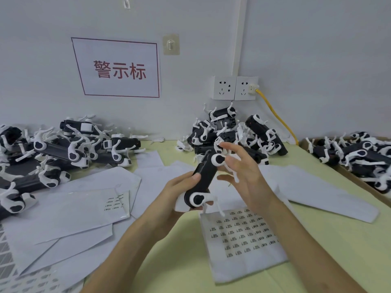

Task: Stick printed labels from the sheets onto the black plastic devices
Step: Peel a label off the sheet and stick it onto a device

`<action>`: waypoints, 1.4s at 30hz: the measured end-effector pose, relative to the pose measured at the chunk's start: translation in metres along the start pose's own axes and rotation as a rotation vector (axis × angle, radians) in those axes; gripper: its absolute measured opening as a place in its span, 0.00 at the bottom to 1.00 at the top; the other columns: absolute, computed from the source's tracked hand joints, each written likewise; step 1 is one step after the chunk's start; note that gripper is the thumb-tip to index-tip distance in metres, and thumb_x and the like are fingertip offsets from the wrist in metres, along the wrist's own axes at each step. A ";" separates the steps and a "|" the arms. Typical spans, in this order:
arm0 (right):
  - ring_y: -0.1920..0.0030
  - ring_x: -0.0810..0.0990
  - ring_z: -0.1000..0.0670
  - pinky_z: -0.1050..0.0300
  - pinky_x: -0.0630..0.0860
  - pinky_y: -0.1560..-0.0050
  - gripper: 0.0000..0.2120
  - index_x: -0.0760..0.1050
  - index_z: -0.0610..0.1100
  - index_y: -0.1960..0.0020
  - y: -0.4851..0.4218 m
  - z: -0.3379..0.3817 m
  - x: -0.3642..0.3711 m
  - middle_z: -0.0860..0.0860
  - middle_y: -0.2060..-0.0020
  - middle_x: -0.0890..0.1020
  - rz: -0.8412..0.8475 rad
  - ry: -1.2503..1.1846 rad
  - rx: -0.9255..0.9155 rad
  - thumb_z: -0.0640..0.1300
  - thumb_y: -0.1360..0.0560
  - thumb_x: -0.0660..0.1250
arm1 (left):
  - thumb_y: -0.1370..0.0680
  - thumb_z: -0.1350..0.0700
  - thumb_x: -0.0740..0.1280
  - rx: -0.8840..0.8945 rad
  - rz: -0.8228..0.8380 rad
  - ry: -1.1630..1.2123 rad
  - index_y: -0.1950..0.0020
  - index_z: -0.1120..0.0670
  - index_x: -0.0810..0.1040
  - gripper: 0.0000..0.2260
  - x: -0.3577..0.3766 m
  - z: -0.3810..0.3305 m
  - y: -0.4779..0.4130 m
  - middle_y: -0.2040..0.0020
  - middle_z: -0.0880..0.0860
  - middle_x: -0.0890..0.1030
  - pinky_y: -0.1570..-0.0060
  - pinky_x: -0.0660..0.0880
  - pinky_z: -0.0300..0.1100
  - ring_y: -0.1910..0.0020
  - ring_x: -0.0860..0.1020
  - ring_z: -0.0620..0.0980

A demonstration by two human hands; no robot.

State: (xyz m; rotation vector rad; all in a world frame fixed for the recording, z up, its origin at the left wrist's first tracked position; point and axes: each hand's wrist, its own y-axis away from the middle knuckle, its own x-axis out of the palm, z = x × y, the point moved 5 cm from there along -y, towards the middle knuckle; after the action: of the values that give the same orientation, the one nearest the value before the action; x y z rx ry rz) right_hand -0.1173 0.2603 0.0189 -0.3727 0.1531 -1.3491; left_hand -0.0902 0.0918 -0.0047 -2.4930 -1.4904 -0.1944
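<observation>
A black plastic device [206,174] with white round caps and white clips is held tilted above the table. My left hand [179,191] grips its lower end, thumb on the black body. My right hand [243,172] is at the upper end with fingers spread and fairly straight, touching the white cap. A small white label [218,142] seems stuck to the tip of its forefinger. Under the hands lies a label sheet [243,235] with several rows of small printed labels.
Piles of the same devices lie at the left [53,149], at the back middle [232,132] and in a cardboard box [349,176] on the right. Used backing sheets [69,208] cover the left of the table. A yellow cable [275,115] runs from the wall sockets.
</observation>
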 end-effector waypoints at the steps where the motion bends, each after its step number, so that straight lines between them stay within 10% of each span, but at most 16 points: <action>1: 0.46 0.83 0.53 0.54 0.77 0.47 0.22 0.73 0.47 0.33 -0.001 0.000 -0.003 0.53 0.47 0.85 -0.046 0.016 -0.023 0.50 0.26 0.67 | 0.28 0.42 0.71 0.001 -0.031 0.023 0.41 0.60 0.82 0.24 -0.001 0.000 -0.001 0.52 0.59 0.83 0.49 0.79 0.47 0.54 0.83 0.56; 9: 0.60 0.79 0.51 0.59 0.75 0.59 0.10 0.79 0.42 0.49 -0.002 0.009 -0.026 0.47 0.60 0.82 -0.301 -0.197 -0.123 0.45 0.28 0.66 | 0.24 0.49 0.70 0.072 -0.208 0.041 0.37 0.56 0.80 0.19 -0.014 0.002 -0.004 0.44 0.58 0.85 0.53 0.80 0.41 0.47 0.84 0.53; 17: 0.59 0.78 0.50 0.60 0.75 0.56 0.05 0.79 0.42 0.55 0.002 -0.001 0.006 0.48 0.60 0.82 0.020 0.045 -0.052 0.43 0.25 0.69 | 0.25 0.52 0.71 0.086 -0.247 -0.032 0.36 0.56 0.81 0.18 -0.012 0.004 -0.003 0.41 0.59 0.84 0.43 0.79 0.49 0.40 0.83 0.58; 42: 0.64 0.78 0.58 0.67 0.74 0.61 0.08 0.77 0.42 0.53 0.003 -0.007 0.017 0.55 0.66 0.80 0.019 0.283 -0.109 0.37 0.17 0.63 | 0.29 0.55 0.75 0.163 -0.296 -0.203 0.39 0.53 0.80 0.18 -0.012 0.008 -0.007 0.44 0.52 0.86 0.40 0.79 0.52 0.42 0.84 0.53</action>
State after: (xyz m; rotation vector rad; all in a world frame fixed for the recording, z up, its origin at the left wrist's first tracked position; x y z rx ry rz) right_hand -0.1129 0.2428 0.0129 -0.2688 0.4659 -1.3739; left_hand -0.1026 0.0871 -0.0147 -2.2104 -1.8723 0.1311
